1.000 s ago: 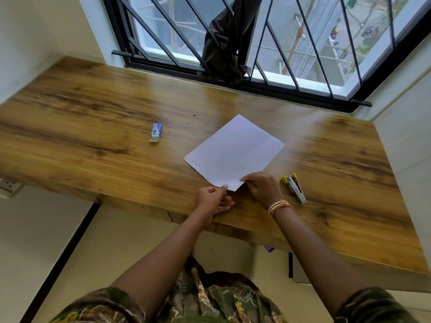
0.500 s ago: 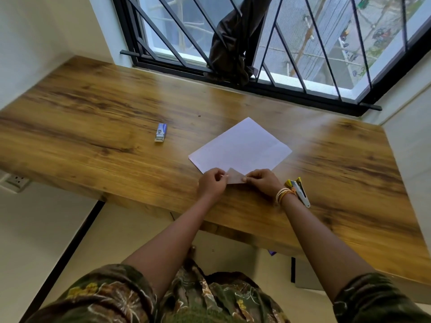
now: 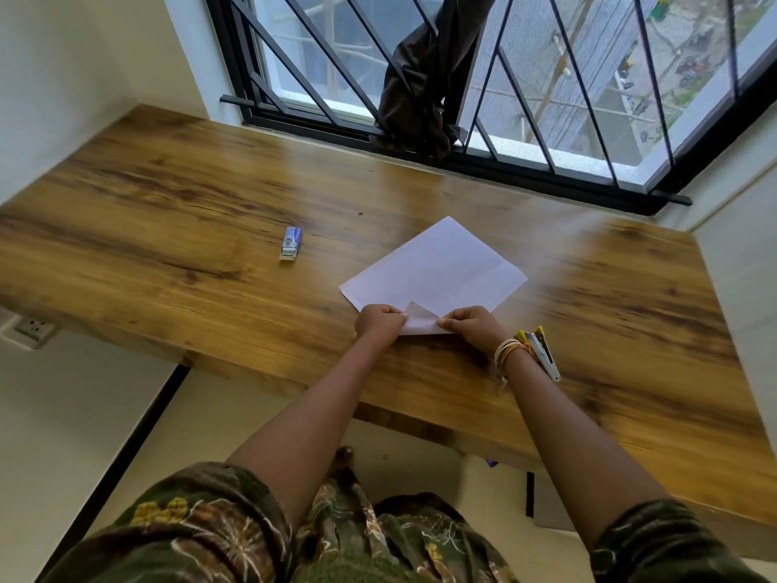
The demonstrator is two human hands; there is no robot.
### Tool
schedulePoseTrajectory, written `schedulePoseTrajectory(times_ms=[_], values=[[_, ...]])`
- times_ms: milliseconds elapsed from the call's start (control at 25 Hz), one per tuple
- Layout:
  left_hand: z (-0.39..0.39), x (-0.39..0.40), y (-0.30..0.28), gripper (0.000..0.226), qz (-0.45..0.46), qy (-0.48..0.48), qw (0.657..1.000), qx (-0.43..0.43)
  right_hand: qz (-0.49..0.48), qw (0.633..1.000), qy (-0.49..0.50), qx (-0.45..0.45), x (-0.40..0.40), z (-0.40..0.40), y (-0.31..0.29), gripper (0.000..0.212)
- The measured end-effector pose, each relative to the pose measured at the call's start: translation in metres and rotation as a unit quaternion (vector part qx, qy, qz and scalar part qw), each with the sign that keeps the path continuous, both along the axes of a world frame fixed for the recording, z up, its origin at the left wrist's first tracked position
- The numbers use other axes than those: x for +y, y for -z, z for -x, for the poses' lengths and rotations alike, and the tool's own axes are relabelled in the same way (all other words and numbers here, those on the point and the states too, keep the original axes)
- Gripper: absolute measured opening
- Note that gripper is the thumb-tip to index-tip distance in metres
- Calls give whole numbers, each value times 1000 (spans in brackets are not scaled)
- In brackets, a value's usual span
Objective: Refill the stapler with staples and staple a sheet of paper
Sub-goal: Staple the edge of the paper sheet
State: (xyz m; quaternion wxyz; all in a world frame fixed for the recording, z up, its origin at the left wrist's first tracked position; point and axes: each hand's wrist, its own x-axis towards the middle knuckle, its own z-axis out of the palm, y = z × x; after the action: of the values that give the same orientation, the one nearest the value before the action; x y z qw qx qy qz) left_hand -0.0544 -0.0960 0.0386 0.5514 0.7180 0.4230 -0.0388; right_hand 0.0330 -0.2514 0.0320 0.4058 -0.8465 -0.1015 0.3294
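Both hands, left hand [image 3: 379, 321] and right hand [image 3: 471, 326], pinch the sheet of paper's [image 3: 437, 267] folded near corner [image 3: 418, 319]. Risk: uneven pressure skews the crease, so the stapler [image 3: 543, 351] may bite off-fold.

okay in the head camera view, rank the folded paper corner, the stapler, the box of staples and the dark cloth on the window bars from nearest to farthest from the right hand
1. Folded paper corner: pinched by the right hand.
2. Stapler: just beside the right wrist, on the desk.
3. Box of staples: far left on the desk.
4. Dark cloth: up on the window bars.
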Motion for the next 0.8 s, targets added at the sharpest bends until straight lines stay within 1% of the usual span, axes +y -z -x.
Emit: schedulePoseTrajectory(times_ms=[120, 280, 480, 560, 600, 680, 760, 800], values=[[-5, 0, -5, 22, 13, -15, 999, 28, 6, 1000, 2, 16, 0, -4, -3, 24], [-6, 0, -6, 21, 24, -17, 999, 31, 16, 999, 4, 34, 1, -7, -4, 24], [-4, 3, -6, 25, 45, -21, 998, 26, 22, 999, 4, 45, 2, -7, -4, 27], [1, 3, -3, 21, 50, -18, 999, -5, 18, 999, 4, 39, 2, -5, -4, 26], [6, 2, 0, 21, 45, -11, 998, -37, 5, 1000, 11, 25, 1, -2, -2, 24], [22, -2, 10, 22, -16, 35, 993, -110, -39, 998, 26, -37, -4, 7, 2, 16], [40, -6, 20, 21, -95, 102, 977, -160, -56, 992, 11, -112, -12, 17, 8, 7], [47, -7, 24, 19, -122, 129, 968, -177, -59, 989, 2, -138, -16, 22, 10, 8]])
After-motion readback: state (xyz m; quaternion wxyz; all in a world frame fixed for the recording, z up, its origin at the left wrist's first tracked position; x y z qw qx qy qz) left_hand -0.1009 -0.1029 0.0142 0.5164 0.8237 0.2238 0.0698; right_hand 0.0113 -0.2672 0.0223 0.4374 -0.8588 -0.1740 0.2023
